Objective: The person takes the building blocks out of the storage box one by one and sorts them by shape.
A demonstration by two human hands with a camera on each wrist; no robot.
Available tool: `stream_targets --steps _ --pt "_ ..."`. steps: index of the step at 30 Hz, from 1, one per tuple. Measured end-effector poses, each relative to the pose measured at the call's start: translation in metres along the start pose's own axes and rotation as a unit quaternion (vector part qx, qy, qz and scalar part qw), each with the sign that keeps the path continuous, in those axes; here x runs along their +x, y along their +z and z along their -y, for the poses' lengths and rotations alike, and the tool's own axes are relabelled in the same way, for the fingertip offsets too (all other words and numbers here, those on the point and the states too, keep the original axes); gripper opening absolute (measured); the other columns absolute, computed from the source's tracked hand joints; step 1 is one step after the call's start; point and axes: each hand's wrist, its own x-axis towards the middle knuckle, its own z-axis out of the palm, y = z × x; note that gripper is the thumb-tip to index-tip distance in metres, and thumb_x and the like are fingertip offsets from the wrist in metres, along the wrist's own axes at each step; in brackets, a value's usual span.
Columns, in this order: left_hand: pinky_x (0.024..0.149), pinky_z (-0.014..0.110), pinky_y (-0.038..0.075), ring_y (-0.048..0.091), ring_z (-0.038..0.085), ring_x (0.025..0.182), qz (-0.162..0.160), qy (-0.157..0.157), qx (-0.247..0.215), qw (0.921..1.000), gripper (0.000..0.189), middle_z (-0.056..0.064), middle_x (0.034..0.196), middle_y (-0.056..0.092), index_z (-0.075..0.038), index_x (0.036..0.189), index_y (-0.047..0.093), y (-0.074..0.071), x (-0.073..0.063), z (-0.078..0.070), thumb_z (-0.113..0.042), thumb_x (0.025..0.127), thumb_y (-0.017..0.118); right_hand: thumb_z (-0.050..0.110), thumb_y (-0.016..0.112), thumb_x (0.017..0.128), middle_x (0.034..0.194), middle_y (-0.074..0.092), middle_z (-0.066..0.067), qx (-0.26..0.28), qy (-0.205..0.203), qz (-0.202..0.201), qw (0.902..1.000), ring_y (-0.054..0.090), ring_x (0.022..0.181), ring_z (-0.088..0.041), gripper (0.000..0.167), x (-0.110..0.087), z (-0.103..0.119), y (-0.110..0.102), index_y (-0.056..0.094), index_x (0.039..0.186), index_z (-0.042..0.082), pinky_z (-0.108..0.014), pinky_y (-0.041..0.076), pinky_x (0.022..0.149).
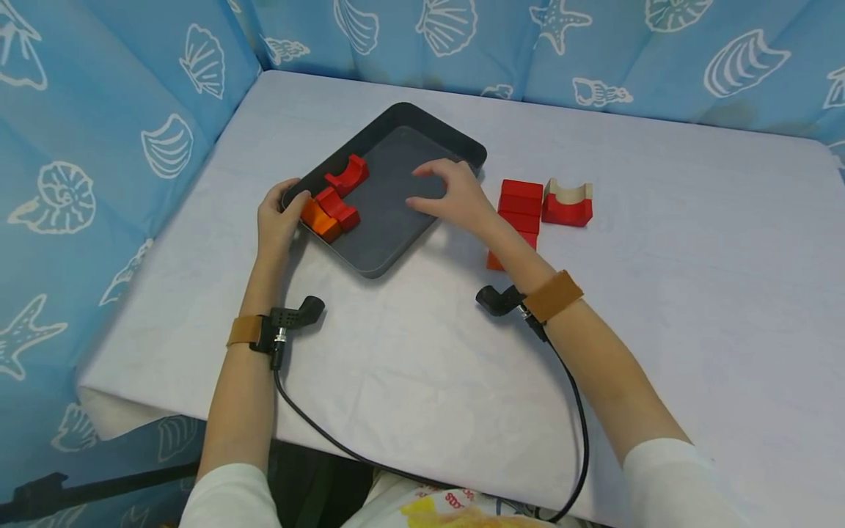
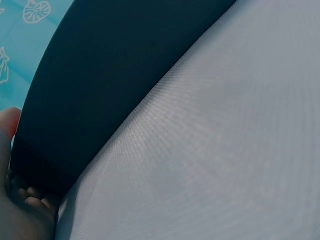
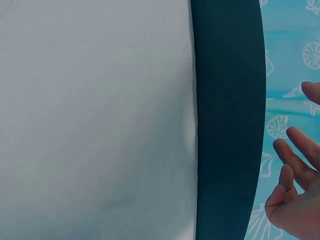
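My left hand (image 1: 276, 214) grips the left corner of a dark grey tray (image 1: 403, 194), thumb over the rim. In the left wrist view, curled fingers (image 2: 36, 197) show beneath the tray's wall (image 2: 95, 80). Inside the tray, near that hand, lie a red block with a curved notch (image 1: 350, 176), another notched red block (image 1: 338, 210) and an orange block (image 1: 320, 220). Over the tray's right side hovers my right hand (image 1: 457, 196), thumb and fingers spread apart with nothing between them. The right wrist view shows this hand (image 3: 300, 205) beyond the tray's outer wall (image 3: 227, 120).
Right of the tray, several red blocks (image 1: 521, 199) stand in a row, partly behind my right forearm. Beside them is a red block with a pale notched piece (image 1: 568, 196) against it. A white cloth (image 1: 693, 293) covers the table; a blue shell-patterned curtain (image 1: 396, 37) hangs behind.
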Motion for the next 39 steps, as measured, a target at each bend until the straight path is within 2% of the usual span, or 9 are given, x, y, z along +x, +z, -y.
stream_targets --steps 13,22,31,39 --pt "0.087 0.023 0.036 0.046 0.015 0.102 0.011 0.021 -0.002 0.9997 0.041 0.01 0.119 0.052 -0.004 0.121 0.054 0.001 0.001 0.001 -0.024 0.085 0.057 0.021 0.069 0.078 0.115 0.054 -0.007 -0.002 -0.003 0.009 1.0 0.039 0.099 -0.028 0.042 0.008 0.008 0.02 0.058 0.114 0.002 -0.029 0.035 0.078" --pt "0.088 0.023 0.036 0.046 0.015 0.102 0.009 0.01 -0.003 0.9999 0.04 0.01 0.118 0.052 -0.004 0.12 0.054 0.0 0.001 0.001 -0.024 0.085 0.057 0.024 0.068 0.079 0.114 0.054 -0.007 -0.014 -0.002 0.025 0.9996 0.037 0.09 -0.025 0.041 0.015 0.016 0.035 0.059 0.112 0.002 -0.029 0.032 0.072" --pt "0.088 0.023 0.035 0.045 0.015 0.101 0.009 0.008 0.006 0.9999 0.041 0.009 0.118 0.052 -0.004 0.12 0.054 -0.002 0.001 0.001 -0.026 0.086 0.056 0.025 0.068 0.079 0.113 0.055 -0.008 -0.025 -0.017 0.049 0.9983 0.038 0.103 -0.027 0.042 0.022 0.023 0.051 0.058 0.112 0.001 -0.029 0.033 0.085" --pt "0.073 0.021 0.037 0.044 0.013 0.087 0.015 0.018 -0.015 0.9996 0.041 0.009 0.108 0.053 -0.002 0.119 0.054 -0.004 0.0 0.0 -0.024 0.085 0.057 0.025 0.068 0.079 0.113 0.056 -0.008 -0.017 -0.012 0.073 0.9971 0.039 0.102 -0.024 0.042 0.026 0.031 0.063 0.057 0.113 0.001 -0.028 0.034 0.083"
